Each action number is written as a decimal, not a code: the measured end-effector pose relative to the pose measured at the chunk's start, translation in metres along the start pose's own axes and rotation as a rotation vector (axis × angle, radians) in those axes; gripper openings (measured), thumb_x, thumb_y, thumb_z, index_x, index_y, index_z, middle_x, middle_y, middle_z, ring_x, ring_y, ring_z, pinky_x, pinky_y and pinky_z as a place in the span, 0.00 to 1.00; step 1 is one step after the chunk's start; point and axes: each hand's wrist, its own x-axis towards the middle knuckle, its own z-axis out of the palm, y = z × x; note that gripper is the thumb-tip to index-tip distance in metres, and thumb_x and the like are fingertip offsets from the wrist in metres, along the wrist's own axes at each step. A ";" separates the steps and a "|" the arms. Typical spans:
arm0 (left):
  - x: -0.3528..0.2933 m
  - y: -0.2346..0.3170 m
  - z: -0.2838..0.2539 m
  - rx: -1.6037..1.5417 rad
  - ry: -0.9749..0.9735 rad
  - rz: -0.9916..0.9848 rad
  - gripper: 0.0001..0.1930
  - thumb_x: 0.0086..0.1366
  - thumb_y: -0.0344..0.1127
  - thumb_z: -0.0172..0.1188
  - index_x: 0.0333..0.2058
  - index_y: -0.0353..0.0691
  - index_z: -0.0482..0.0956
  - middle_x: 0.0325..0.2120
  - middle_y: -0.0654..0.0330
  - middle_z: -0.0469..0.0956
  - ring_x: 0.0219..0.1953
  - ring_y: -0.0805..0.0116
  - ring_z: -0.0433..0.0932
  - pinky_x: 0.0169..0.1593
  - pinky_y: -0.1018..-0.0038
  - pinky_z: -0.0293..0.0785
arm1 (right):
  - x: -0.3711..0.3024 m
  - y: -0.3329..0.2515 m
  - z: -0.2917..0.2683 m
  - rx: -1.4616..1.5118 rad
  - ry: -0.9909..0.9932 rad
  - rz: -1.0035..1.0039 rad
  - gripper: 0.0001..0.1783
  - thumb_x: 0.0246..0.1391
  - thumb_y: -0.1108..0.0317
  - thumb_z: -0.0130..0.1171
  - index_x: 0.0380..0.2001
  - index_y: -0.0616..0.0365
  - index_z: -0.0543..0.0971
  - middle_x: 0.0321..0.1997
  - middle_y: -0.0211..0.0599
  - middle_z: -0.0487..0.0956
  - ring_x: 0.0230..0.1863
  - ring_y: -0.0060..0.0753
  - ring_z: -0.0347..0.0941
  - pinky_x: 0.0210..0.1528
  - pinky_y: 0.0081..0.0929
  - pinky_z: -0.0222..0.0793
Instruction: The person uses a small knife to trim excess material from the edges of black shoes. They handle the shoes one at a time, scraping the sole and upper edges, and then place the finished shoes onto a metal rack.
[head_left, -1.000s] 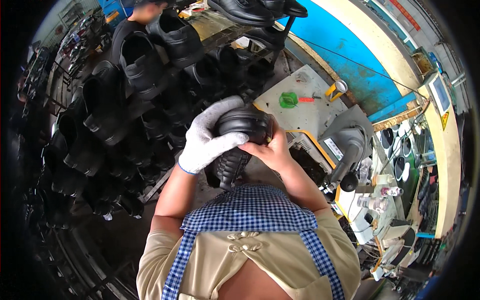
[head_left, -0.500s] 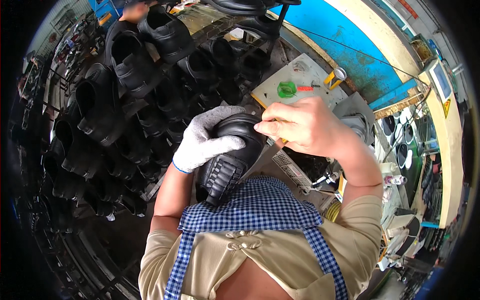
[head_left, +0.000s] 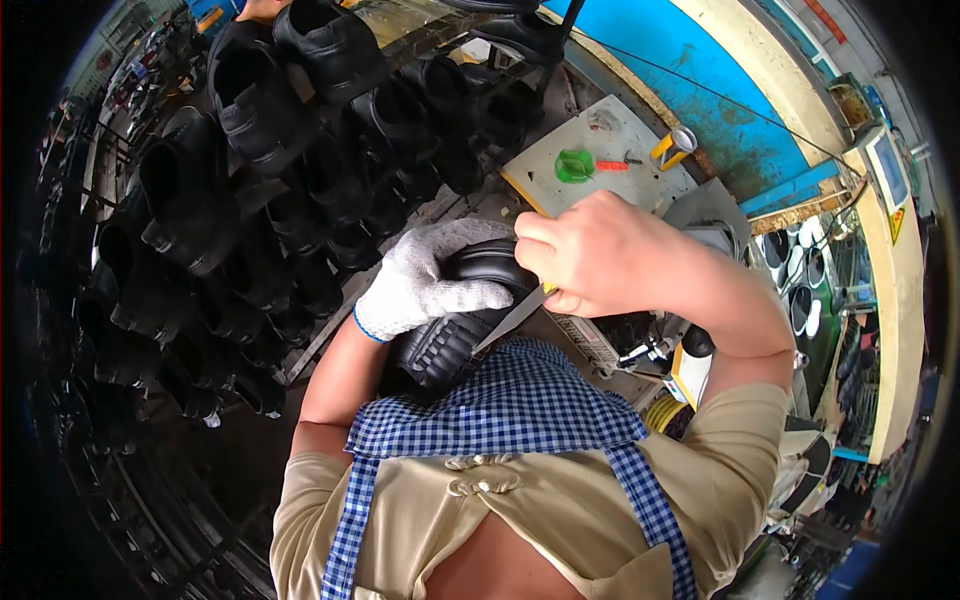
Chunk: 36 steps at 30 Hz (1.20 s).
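A black leather shoe (head_left: 487, 264) is held in front of my chest, its toe pointing away from me. My left hand (head_left: 422, 278), in a white knit glove, wraps round its toe end with the thumb across the upper. My bare right hand (head_left: 592, 255) is closed at the right side of the shoe. From under it a thin grey knife blade (head_left: 512, 319) slants down toward me along the shoe's side, with a bit of yellow handle visible at the fingers. The right fingertips are partly hidden, and so is the edge they touch.
Racks of black shoes (head_left: 190, 195) fill the left and far side. Beyond my right hand, a pale worktop (head_left: 545, 170) carries a green dish (head_left: 575, 166), a red piece and a yellow can (head_left: 673, 148). A cream-framed machine (head_left: 895, 300) stands at right.
My right hand has turned over and lowered its fingers along the shoe's side. The knife blade now shows. My left hand has shifted slightly with the shoe.
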 end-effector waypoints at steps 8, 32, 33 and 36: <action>0.002 -0.009 -0.003 -0.157 -0.002 -0.017 0.31 0.47 0.37 0.78 0.50 0.34 0.78 0.42 0.57 0.82 0.45 0.71 0.80 0.53 0.73 0.74 | -0.011 0.028 0.036 0.730 0.233 0.112 0.11 0.34 0.75 0.63 0.23 0.57 0.70 0.26 0.31 0.72 0.24 0.30 0.70 0.25 0.25 0.66; 0.095 0.037 -0.031 -0.762 0.704 0.356 0.23 0.69 0.39 0.57 0.59 0.37 0.67 0.47 0.60 0.76 0.46 0.70 0.75 0.54 0.70 0.74 | -0.032 0.008 0.206 1.495 0.982 0.509 0.47 0.57 0.54 0.63 0.69 0.64 0.52 0.65 0.49 0.70 0.65 0.41 0.68 0.67 0.37 0.61; 0.096 0.047 -0.033 -0.661 0.688 0.334 0.27 0.68 0.39 0.58 0.62 0.36 0.64 0.52 0.57 0.73 0.53 0.67 0.73 0.58 0.68 0.71 | -0.021 0.010 0.177 1.961 1.017 0.364 0.43 0.61 0.47 0.54 0.70 0.62 0.53 0.65 0.47 0.70 0.66 0.41 0.66 0.69 0.39 0.59; 0.097 0.066 -0.037 -0.037 0.712 0.518 0.40 0.61 0.36 0.66 0.67 0.32 0.55 0.61 0.47 0.65 0.63 0.57 0.65 0.64 0.63 0.63 | -0.017 0.039 0.151 1.512 1.047 0.579 0.45 0.57 0.43 0.50 0.69 0.59 0.53 0.69 0.45 0.64 0.66 0.44 0.65 0.70 0.43 0.57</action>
